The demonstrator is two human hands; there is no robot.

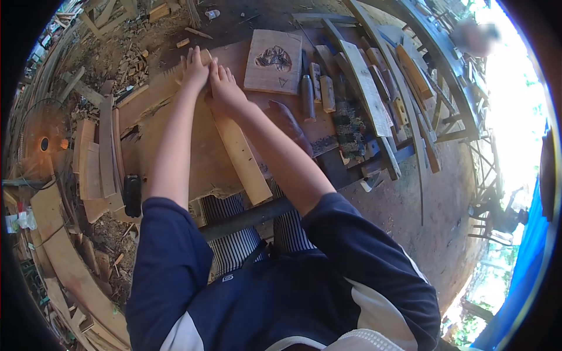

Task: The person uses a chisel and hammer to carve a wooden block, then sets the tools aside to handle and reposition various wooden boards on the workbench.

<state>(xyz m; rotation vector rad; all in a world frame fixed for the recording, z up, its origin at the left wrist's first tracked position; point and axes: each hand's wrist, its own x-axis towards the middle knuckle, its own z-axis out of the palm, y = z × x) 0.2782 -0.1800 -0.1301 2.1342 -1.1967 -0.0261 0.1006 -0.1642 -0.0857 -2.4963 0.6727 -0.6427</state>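
Observation:
A long, narrow wooden strip lies lengthwise on the wooden work surface, its near end toward my lap. At its far end, my left hand rests on the wood with a small pale piece showing beside the fingers. My right hand is close beside it, over the same strip, fingers extended forward. Both hands look laid on the wood rather than wrapped round it. To the right lies a square board with a carved, dark hollow. A metal cylinder stands or lies near the board's lower right corner.
Wooden blocks and a patterned cloth lie right of the cylinder. Long planks lean across the right side. Scrap boards are stacked at left, near a black object. Wood chips litter the ground at upper left.

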